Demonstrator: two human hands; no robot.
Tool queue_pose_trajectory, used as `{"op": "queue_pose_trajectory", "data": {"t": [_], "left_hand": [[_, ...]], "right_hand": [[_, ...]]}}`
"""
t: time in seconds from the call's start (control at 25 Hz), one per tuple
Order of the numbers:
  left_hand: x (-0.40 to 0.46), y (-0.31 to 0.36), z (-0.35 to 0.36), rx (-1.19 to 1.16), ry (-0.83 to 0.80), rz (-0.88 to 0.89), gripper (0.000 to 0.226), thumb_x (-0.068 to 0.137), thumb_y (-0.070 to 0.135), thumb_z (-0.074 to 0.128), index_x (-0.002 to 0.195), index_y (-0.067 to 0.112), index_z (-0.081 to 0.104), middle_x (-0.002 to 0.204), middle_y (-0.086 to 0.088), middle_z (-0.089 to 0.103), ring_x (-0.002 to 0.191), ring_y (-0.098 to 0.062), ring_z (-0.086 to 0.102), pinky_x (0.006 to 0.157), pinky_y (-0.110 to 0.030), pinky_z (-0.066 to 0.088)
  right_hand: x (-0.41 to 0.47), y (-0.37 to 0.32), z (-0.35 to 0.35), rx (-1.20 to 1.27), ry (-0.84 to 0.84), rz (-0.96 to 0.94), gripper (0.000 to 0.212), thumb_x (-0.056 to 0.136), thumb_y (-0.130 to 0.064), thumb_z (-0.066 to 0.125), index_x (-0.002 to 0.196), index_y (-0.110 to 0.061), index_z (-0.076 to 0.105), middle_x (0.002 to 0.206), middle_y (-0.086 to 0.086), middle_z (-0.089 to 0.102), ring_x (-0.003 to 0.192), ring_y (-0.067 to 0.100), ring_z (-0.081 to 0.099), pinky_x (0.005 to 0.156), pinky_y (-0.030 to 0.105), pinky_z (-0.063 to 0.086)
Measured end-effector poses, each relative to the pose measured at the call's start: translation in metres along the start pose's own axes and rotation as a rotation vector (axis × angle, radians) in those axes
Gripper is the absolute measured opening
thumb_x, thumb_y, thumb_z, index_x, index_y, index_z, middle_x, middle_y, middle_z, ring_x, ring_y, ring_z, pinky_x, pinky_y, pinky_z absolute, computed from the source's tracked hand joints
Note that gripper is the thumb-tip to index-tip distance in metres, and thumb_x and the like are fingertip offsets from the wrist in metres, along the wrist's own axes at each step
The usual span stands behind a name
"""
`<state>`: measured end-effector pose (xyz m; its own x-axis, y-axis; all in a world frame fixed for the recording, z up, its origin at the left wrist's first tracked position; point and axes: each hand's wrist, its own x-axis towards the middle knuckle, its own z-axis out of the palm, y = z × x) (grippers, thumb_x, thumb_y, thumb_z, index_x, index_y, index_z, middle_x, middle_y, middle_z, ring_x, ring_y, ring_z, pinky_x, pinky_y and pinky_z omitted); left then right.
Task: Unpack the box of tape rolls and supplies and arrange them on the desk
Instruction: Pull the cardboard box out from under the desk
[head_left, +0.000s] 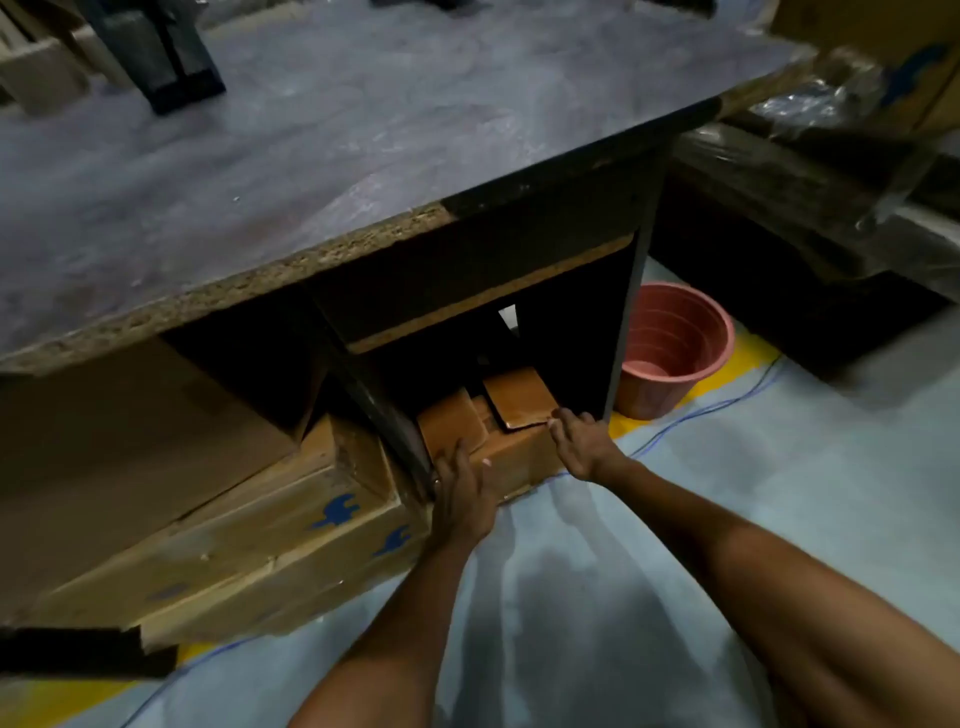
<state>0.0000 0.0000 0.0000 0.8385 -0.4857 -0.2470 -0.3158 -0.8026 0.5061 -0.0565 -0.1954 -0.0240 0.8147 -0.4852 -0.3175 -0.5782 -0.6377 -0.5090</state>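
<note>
Blue logo marks (337, 512) on big carton (218, 551), no readable text. Left hand (462, 493) and right hand (582, 441) both grasp open-flapped box (514, 457) under worktop (311, 171); contents hidden. Pink bucket (675, 353) at 3 o'clock.

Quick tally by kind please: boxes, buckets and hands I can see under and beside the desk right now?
Cardboard boxes: 3, the small open box both hands hold, the large printed box, the plain box
Buckets: 1, pink bucket
Hands: 2, left hand, right hand
Total: 6

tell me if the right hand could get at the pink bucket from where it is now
Probably yes. The right hand rests on the cardboard box under the desk, and the pink bucket stands on open floor just past the desk's side panel, which it must go around.
</note>
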Motion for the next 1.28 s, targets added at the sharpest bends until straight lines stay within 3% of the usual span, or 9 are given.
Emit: {"op": "queue_pose_trajectory", "data": {"t": [0.12, 0.28, 0.4, 0.52, 0.68, 0.8, 1.04, 1.16, 1.28], "left_hand": [[0.013, -0.011, 0.017, -0.143, 0.029, -0.110, 0.056, 0.100, 0.045, 0.022, 0.144, 0.013, 0.038, 0.149, -0.023, 0.036, 0.132, -0.048, 0.039, 0.107, -0.055, 0.036], [0.026, -0.012, 0.025, -0.253, -0.029, -0.164, 0.050, 0.103, 0.034, 0.040, 0.151, 0.019, 0.037, 0.157, -0.013, 0.028, 0.142, -0.034, 0.031, 0.116, -0.041, 0.027], [0.033, -0.002, 0.030, -0.471, 0.080, -0.254, 0.053, 0.103, 0.048, 0.035, 0.146, 0.019, 0.046, 0.153, -0.014, 0.036, 0.136, -0.036, 0.040, 0.116, -0.045, 0.031], [0.044, -0.003, 0.046, -0.557, 0.185, -0.314, 0.080, 0.086, 0.073, 0.030, 0.135, 0.017, 0.059, 0.142, -0.014, 0.053, 0.124, -0.036, 0.053, 0.109, -0.050, 0.042], [0.038, 0.004, 0.049, -0.534, 0.134, -0.322, 0.054, 0.095, 0.047, 0.041, 0.139, 0.019, 0.055, 0.146, -0.019, 0.032, 0.130, -0.041, 0.040, 0.117, -0.049, 0.030], [0.036, 0.006, 0.050, -0.531, 0.122, -0.316, 0.067, 0.088, 0.058, 0.038, 0.141, 0.021, 0.052, 0.147, -0.016, 0.027, 0.134, -0.040, 0.033, 0.118, -0.051, 0.027], [0.038, 0.000, 0.057, -0.651, 0.056, -0.289, 0.049, 0.094, 0.021, 0.042, 0.138, 0.001, 0.051, 0.130, -0.013, 0.047, 0.129, -0.034, 0.046, 0.105, -0.028, 0.036], [0.036, -0.005, 0.063, -0.677, 0.148, -0.171, 0.061, 0.080, 0.024, 0.042, 0.139, 0.009, 0.052, 0.150, -0.019, 0.027, 0.137, -0.038, 0.032, 0.117, -0.049, 0.032], [0.027, -0.011, 0.071, -0.672, 0.198, -0.237, 0.060, 0.077, 0.026, 0.047, 0.135, 0.021, 0.059, 0.155, -0.010, 0.002, 0.141, -0.040, 0.022, 0.114, -0.054, 0.035]], "right_hand": [[0.018, 0.006, 0.016, -0.059, 0.022, -0.002, 0.067, 0.090, -0.057, 0.002, 0.137, -0.024, 0.037, 0.136, 0.016, 0.048, 0.121, 0.039, 0.043, 0.100, 0.048, 0.033], [0.026, 0.007, 0.025, -0.174, -0.047, -0.124, 0.080, 0.085, -0.049, -0.001, 0.150, -0.015, 0.033, 0.159, 0.012, 0.024, 0.135, 0.046, 0.030, 0.106, 0.048, 0.028], [0.037, 0.009, 0.031, 0.008, -0.028, 0.017, 0.066, 0.096, -0.061, 0.015, 0.151, -0.026, 0.030, 0.155, 0.017, 0.030, 0.135, 0.044, 0.033, 0.110, 0.049, 0.033], [0.052, 0.011, 0.033, 0.157, 0.004, 0.070, 0.051, 0.102, -0.044, 0.036, 0.151, -0.029, 0.032, 0.147, 0.021, 0.037, 0.129, 0.041, 0.044, 0.107, 0.042, 0.040], [0.060, 0.013, 0.034, 0.265, 0.025, 0.059, 0.054, 0.101, -0.046, 0.040, 0.152, -0.034, 0.028, 0.151, 0.019, 0.034, 0.131, 0.040, 0.044, 0.106, 0.042, 0.039], [0.059, 0.012, 0.041, 0.332, 0.051, 0.089, 0.055, 0.101, -0.044, 0.043, 0.152, -0.036, 0.027, 0.152, 0.018, 0.029, 0.133, 0.040, 0.040, 0.108, 0.043, 0.037], [0.055, 0.009, 0.049, 0.457, 0.122, 0.160, 0.053, 0.100, -0.038, 0.048, 0.150, -0.037, 0.032, 0.154, 0.015, 0.025, 0.136, 0.036, 0.036, 0.112, 0.040, 0.032], [0.045, 0.011, 0.051, 0.459, 0.136, 0.137, 0.053, 0.101, -0.033, 0.049, 0.151, -0.032, 0.033, 0.153, 0.014, 0.026, 0.137, 0.034, 0.036, 0.112, 0.034, 0.029], [0.032, 0.017, 0.053, 0.479, 0.140, 0.139, 0.055, 0.100, -0.030, 0.051, 0.151, -0.030, 0.032, 0.151, 0.016, 0.028, 0.135, 0.035, 0.037, 0.112, 0.034, 0.030]]}}
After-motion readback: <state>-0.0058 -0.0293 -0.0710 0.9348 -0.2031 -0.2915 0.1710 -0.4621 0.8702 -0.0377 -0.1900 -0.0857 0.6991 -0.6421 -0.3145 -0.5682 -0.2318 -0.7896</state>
